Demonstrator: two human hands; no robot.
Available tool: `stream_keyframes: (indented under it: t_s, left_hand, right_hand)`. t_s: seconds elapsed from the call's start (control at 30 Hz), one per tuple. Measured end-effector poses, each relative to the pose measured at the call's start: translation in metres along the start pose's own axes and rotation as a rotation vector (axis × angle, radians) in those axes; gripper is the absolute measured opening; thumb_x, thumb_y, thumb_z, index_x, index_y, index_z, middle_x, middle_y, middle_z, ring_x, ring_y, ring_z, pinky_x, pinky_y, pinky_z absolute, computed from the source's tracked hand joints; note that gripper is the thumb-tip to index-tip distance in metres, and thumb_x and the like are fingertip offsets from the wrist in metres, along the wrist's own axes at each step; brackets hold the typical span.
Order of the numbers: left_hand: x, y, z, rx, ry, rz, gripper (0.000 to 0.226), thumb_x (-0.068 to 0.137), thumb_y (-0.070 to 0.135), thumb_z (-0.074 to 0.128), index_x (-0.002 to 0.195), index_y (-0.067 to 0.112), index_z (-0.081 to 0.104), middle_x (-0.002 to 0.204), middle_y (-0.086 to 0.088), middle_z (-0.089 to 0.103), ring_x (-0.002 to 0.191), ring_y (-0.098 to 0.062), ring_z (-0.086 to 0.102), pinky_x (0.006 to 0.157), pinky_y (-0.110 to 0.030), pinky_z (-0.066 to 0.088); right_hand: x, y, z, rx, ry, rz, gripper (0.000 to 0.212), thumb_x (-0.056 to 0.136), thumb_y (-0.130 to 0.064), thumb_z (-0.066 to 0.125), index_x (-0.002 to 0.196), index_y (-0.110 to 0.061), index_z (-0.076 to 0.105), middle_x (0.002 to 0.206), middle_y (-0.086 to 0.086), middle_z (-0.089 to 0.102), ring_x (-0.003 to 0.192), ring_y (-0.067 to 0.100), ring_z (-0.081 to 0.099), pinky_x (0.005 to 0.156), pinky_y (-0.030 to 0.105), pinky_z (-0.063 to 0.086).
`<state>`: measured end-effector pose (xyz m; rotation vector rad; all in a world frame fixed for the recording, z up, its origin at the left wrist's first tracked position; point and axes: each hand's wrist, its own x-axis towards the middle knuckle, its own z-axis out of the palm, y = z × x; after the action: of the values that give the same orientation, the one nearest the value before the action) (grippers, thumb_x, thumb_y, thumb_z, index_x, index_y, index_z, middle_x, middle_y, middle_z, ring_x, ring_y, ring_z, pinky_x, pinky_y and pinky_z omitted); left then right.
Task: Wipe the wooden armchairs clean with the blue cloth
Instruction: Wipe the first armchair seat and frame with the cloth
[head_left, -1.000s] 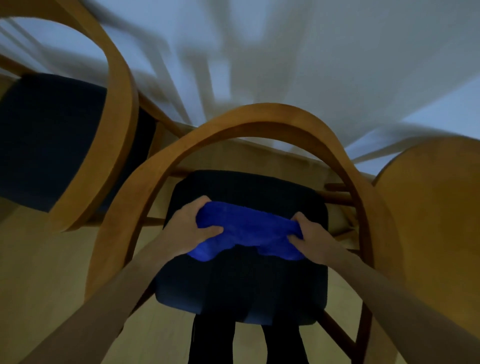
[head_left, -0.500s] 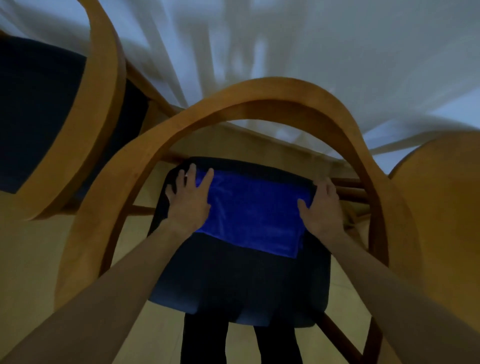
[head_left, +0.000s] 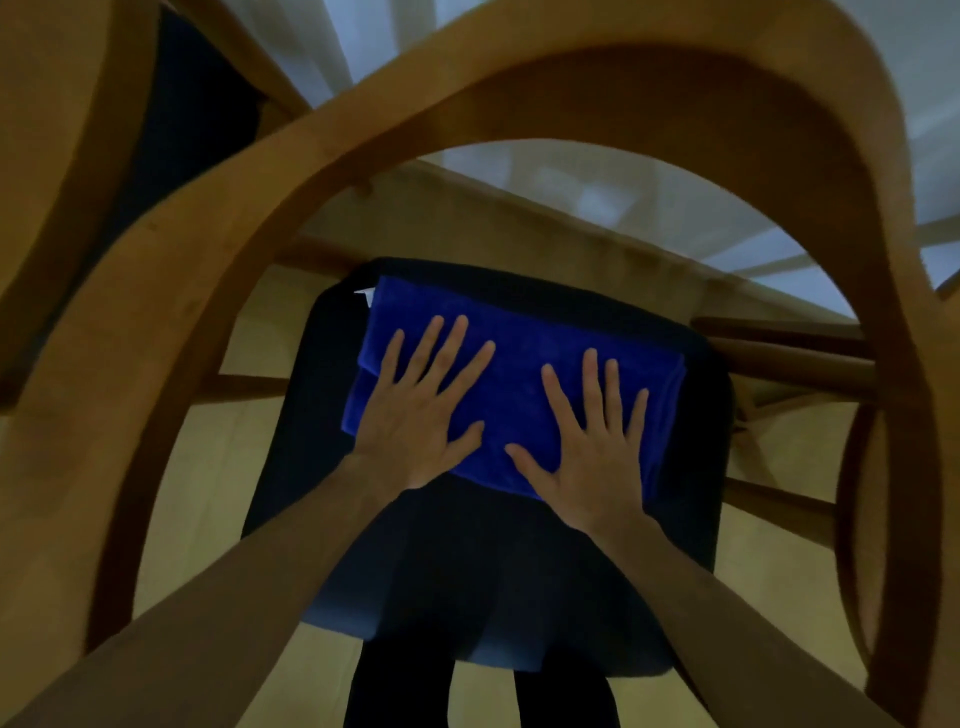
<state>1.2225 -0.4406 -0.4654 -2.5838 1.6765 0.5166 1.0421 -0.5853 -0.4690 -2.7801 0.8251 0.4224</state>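
On the dark seat (head_left: 467, 597) the cloth (head_left: 524, 364) lies folded, toward the seat's far edge, and I have both palms flat on it, fingers spread: my left hand (head_left: 415, 415) on its left half, my right hand (head_left: 592, 447) on its right. Neither hand pinches anything. To do this well I think I should press evenly through both palms and move the cloth as one pad so the fold doesn't bunch. The wooden frame (head_left: 519, 88) arching around the seat looks not yet wiped.

Pale yellowish wooden floor (head_left: 208, 499) beneath the furniture; sheer white curtain (head_left: 623, 202) hanging along the far edge; person's dark trouser legs (head_left: 395, 696) at bottom centre.
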Motion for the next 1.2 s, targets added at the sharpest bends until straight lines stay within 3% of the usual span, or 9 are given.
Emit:
stream_keyframes:
  t_s: [0.4, 0.53, 0.67, 0.83, 1.0, 1.1, 1.2]
  left_hand:
    - [0.029, -0.014, -0.001, -0.022, 0.098, 0.057, 0.087, 0.082, 0.069, 0.037, 0.154, 0.031, 0.005, 0.162, -0.009, -0.001, 0.149, -0.028, -0.001, 0.116, -0.060, 0.005]
    - [0.045, -0.037, -0.015, 0.045, 0.057, 0.057, 0.082, 0.088, 0.074, 0.024, 0.153, 0.033, -0.004, 0.162, -0.010, -0.004, 0.149, -0.029, -0.004, 0.116, -0.059, 0.004]
    - [0.053, -0.048, -0.023, 0.098, 0.052, 0.009, 0.070, 0.095, 0.066, 0.013, 0.154, 0.030, -0.005, 0.162, -0.009, 0.003, 0.149, -0.030, 0.001, 0.118, -0.052, 0.006]
    - [0.056, -0.055, -0.033, -0.048, 0.045, -0.071, 0.058, 0.102, 0.047, 0.024, 0.154, 0.022, 0.016, 0.160, -0.007, 0.018, 0.148, -0.028, 0.010, 0.120, -0.046, 0.013]
    - [0.023, -0.036, -0.029, -0.194, 0.048, -0.055, 0.047, 0.101, 0.032, 0.040, 0.146, 0.018, 0.037, 0.156, -0.003, 0.030, 0.147, -0.020, 0.018, 0.120, -0.039, 0.011]
    - [-0.013, -0.015, -0.025, -0.205, 0.027, -0.045, 0.044, 0.099, 0.031, 0.044, 0.142, 0.017, 0.045, 0.152, -0.003, 0.038, 0.144, -0.019, 0.027, 0.118, -0.037, 0.017]
    - [-0.047, 0.006, -0.022, -0.255, 0.053, -0.067, 0.042, 0.098, 0.030, 0.050, 0.137, 0.016, 0.051, 0.146, -0.003, 0.046, 0.139, -0.020, 0.037, 0.115, -0.040, 0.030]
  right_hand:
    - [0.030, 0.005, -0.001, -0.071, 0.091, -0.139, 0.064, 0.103, -0.056, 0.022, 0.158, -0.022, 0.017, 0.165, 0.011, 0.005, 0.152, 0.033, 0.001, 0.118, 0.061, 0.011]
    - [0.053, -0.007, -0.015, -0.027, 0.076, -0.136, 0.058, 0.105, -0.049, 0.021, 0.157, -0.021, 0.022, 0.165, 0.010, 0.009, 0.152, 0.030, 0.002, 0.120, 0.057, 0.012]
    - [0.081, -0.021, -0.026, -0.009, 0.076, -0.114, 0.057, 0.105, -0.047, 0.021, 0.156, -0.022, 0.023, 0.164, 0.008, 0.012, 0.152, 0.028, 0.006, 0.121, 0.054, 0.010]
    - [0.112, -0.038, -0.033, 0.084, 0.035, -0.093, 0.061, 0.102, -0.055, 0.018, 0.155, -0.027, 0.024, 0.164, 0.004, 0.017, 0.151, 0.027, 0.013, 0.121, 0.051, 0.007]
    - [0.075, -0.021, -0.026, 0.047, 0.006, -0.260, 0.079, 0.095, -0.070, 0.029, 0.157, -0.024, 0.017, 0.166, 0.005, 0.007, 0.152, 0.025, 0.003, 0.122, 0.049, 0.005]
    - [0.042, -0.017, -0.023, 0.076, -0.029, -0.337, 0.077, 0.097, -0.063, 0.038, 0.157, -0.018, 0.020, 0.165, 0.005, 0.007, 0.152, 0.023, 0.004, 0.122, 0.044, 0.009]
    - [0.007, -0.021, -0.021, 0.078, -0.040, -0.350, 0.066, 0.099, -0.051, 0.046, 0.154, -0.018, 0.031, 0.163, 0.003, 0.017, 0.150, 0.022, 0.017, 0.118, 0.042, 0.023]
